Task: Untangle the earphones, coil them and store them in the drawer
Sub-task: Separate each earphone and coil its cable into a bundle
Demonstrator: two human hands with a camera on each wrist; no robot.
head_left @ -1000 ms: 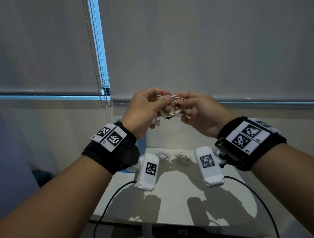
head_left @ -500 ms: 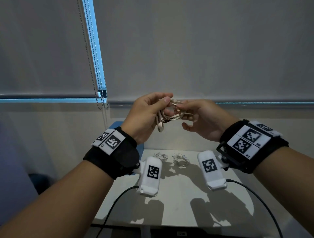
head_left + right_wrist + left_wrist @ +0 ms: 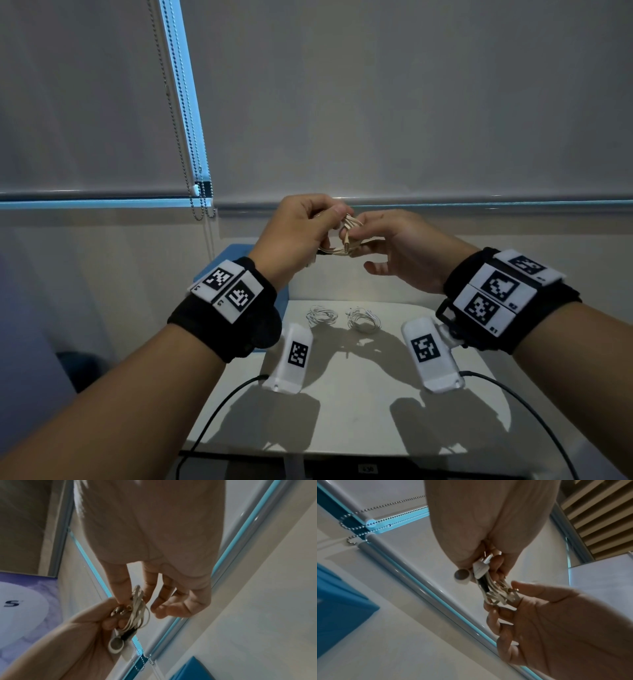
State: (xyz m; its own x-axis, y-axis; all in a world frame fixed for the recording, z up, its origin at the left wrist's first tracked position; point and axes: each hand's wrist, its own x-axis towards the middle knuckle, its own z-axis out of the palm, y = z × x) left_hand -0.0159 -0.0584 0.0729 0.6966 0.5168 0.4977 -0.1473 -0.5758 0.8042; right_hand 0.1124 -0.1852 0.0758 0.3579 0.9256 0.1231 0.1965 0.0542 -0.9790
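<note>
- Below both wrists, nearest: white table [image 3: 342, 404]; two loose white earphone bundles [image 3: 321, 316] and [image 3: 363, 320] lie side by side on it, under the raised hands and apart from them.
- Left hand [image 3: 294, 236]: raised above the table, back toward the head camera, fingers curled; it grips the coiled earphones [image 3: 346, 236], earbud [image 3: 462, 576] poking out under the fist.
- Right hand [image 3: 404, 250]: raised level with the left, palm turned left; thumb and forefinger pinch the coil's loops near the metal plug [image 3: 513, 590], other fingers loosely curled and apart.
- Hard to make out: how many loops; second earbud hidden in the left fist.
- Beyond the left wrist: blue box [image 3: 239, 250], mostly hidden; drawer front cannot be told.
- Beyond the fingertips: window blind [image 3: 376, 102] and bead chain [image 3: 191, 144].
</note>
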